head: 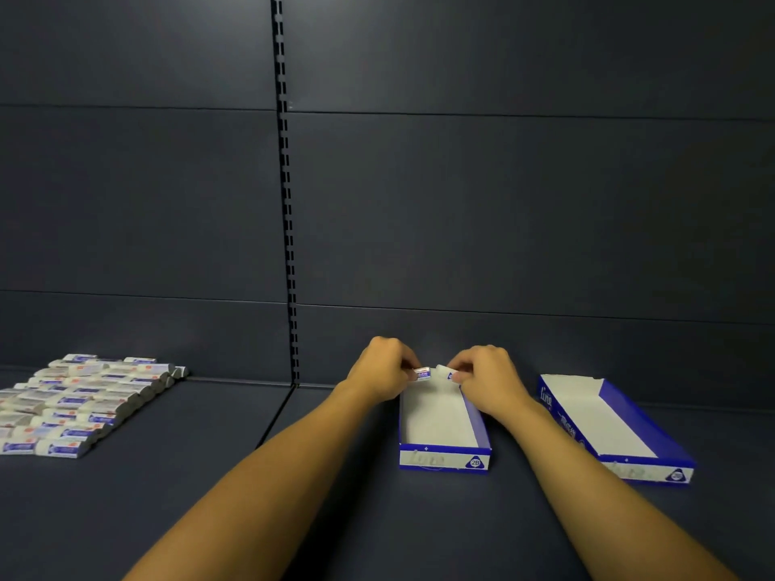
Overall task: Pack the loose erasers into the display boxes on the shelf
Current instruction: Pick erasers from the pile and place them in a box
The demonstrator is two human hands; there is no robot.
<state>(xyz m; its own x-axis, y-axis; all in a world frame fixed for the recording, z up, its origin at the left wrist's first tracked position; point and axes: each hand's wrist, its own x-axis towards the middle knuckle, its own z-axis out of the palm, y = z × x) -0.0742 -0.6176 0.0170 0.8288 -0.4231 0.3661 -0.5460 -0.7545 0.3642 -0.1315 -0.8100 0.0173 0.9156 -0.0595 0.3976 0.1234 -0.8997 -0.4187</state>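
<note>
At the far end of the middle display box (442,417), just below centre frame, we hold two erasers over its white floor. Our left hand (383,371) pinches one eraser (422,374) between curled fingers, and our right hand (486,377) pinches a second eraser (448,373) the same way, the two pieces nearly meeting. We see nothing else lying inside this blue-and-white box. To the right sits a second open box (616,429), angled, also showing only its white floor. Well apart, at the left edge of the frame, the loose erasers (79,406) lie in packed rows on the dark shelf (335,517).
</note>
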